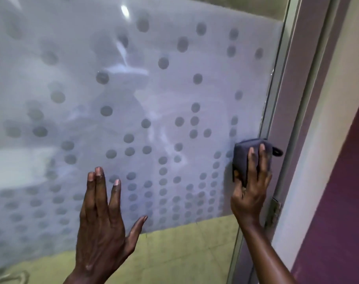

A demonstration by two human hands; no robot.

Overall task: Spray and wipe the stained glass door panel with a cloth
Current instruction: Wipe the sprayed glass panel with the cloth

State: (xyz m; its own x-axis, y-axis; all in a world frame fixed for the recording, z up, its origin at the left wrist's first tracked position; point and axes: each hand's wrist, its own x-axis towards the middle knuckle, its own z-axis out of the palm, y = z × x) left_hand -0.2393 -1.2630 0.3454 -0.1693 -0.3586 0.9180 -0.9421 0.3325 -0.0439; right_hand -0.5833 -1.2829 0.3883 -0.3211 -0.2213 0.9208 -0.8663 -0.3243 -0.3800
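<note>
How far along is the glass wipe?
Done: no spray bottle in view, so spraying looks over. In hand: right hand presses the cloth on the glass panel by the frame; left hand is open, flat. Left: streaks mid-panel.

Glass door panel [154, 83]: frosted matt film, grey dot pattern, smeared streaks, faint glossy reflection near top. Clear strip [174, 247] at bottom: smooth transparent glass. Cloth [244, 158]: dark grey-blue, soft woven fabric, folded, matt. Door frame [277, 111]: pale metal, smooth, satin sheen. Hinge [273, 212]: metal, tarnished, rough-looking. Wall [342, 201]: purple painted surface, matt.
</note>
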